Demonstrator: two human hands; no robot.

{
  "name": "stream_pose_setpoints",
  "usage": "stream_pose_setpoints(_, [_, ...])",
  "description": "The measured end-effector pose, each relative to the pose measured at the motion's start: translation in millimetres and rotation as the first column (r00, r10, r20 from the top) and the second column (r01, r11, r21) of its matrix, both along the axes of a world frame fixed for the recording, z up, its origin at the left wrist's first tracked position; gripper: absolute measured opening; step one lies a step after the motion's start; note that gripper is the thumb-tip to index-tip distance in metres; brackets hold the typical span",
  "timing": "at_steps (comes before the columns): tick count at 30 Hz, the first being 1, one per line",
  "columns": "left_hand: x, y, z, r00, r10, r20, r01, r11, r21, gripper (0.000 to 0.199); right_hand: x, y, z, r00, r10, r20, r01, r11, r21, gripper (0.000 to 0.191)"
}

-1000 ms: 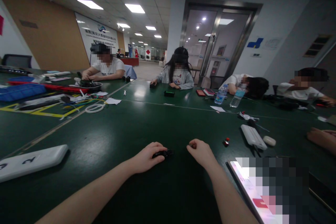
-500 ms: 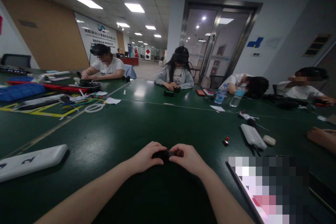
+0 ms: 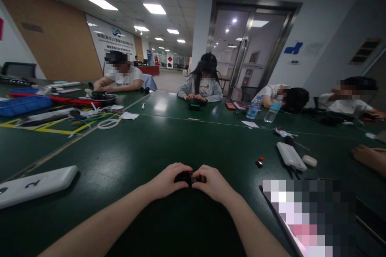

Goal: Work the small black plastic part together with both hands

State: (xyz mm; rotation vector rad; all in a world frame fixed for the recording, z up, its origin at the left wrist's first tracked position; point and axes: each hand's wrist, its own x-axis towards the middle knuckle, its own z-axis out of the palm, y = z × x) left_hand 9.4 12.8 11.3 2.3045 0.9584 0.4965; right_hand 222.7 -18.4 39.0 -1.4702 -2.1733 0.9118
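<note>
A small black object sits between my two hands, low over the green table. My left hand closes on its left side, thumb below and fingers above. From the other side, the curled fingertips and thumb of my right hand pinch its right end. The fingers cover much of the object, and its exact kind is too dark to make out. To the right of my right hand lies a tiny red and black piece.
A white numbered case lies at left. On the right are a lit screen, a white power bank, a small white case and a water bottle. Blue trays and cables stand far left. Several people sit around the table.
My right hand's fingertips have shifted slightly left, closer to my left hand, on the black object. Across the table, a person's hands have moved a little apart.
</note>
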Motion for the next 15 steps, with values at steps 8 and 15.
stream_pose_setpoints(8, [-0.1,0.6,-0.8,0.992,-0.108,-0.072,0.119,0.978,0.169,0.031,0.8,4.8,-4.5,1.000,0.017,-0.024,-0.017,1.000,-0.005,0.019])
stream_pose_setpoints(15, [-1.7,-2.4,7.0,0.982,-0.078,-0.170,0.112,0.975,0.194,0.033,2.0,5.1,-8.4,0.984,-0.083,-0.155,0.067,0.992,-0.105,0.017])
